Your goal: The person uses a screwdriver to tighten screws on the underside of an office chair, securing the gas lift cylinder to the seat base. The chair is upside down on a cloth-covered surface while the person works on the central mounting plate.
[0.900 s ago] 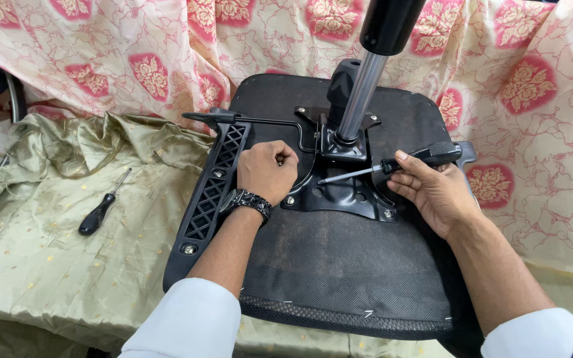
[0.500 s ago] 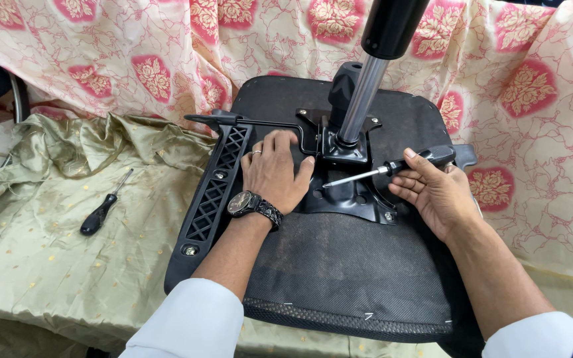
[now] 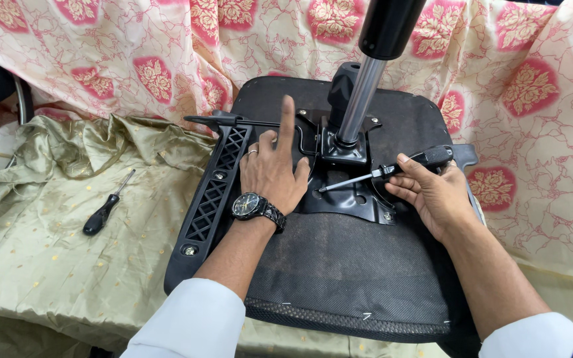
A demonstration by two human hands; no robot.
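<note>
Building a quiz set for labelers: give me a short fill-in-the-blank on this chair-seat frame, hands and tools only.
1. The right hand holds a ____ whose tip rests on the metal plate.
2. The left hand lies on the seat with its ____ finger pointing up.
3. A watch sits on the ____ wrist.
4. A spare screwdriver lies on the ____ cloth.

Missing words: screwdriver; index; left; green

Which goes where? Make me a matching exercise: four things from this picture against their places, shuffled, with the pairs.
1. left hand
2. right hand
3. spare screwdriver
4. gas cylinder

a. lying on the green cloth
b. standing upright from the metal plate
c. flat on the seat underside, forefinger pointing up
d. holding a black-handled screwdriver

Pairs: 1-c, 2-d, 3-a, 4-b
</note>
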